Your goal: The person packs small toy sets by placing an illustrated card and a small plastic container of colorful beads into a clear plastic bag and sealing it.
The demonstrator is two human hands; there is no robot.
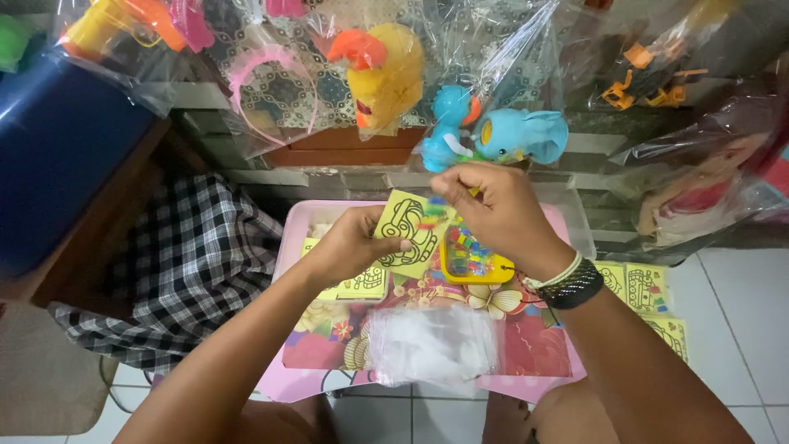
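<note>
A: Start big: the pink plastic tray table (289, 238) with the flowery printed top sits under both hands, its far edge up against the wall of bagged toys.

B: And beside it the black-and-white checked cloth (197, 263), soft and crumpled, partly tucked under a dark wooden edge.

A: Now the hands. The left hand (349, 245) has the yellow square card with a black line drawing of a vehicle (406, 230) pinched, thumb on the front face near its lower edge, the other fingers hidden behind it. The card stands tilted, lifted off the table.

B: The right hand (501, 212) hovers at the card's upper right corner, fingertips bunched together in a tight pinch. Something small and coloured shows there, too blurred to make out.

A: Directly below that hand, the yellow plastic tray of small multicoloured pieces (473, 261) lies flat on the table, partly covered by the hand.

B: Near the front edge, a clear crinkled plastic bag (431, 341), glossy and limp. More yellow line-drawing cards (362, 284) lie under the left hand, mostly covered.

A: Another sheet of yellow cards (645, 288) lies past the right wrist, cut off by the forearm.
</note>
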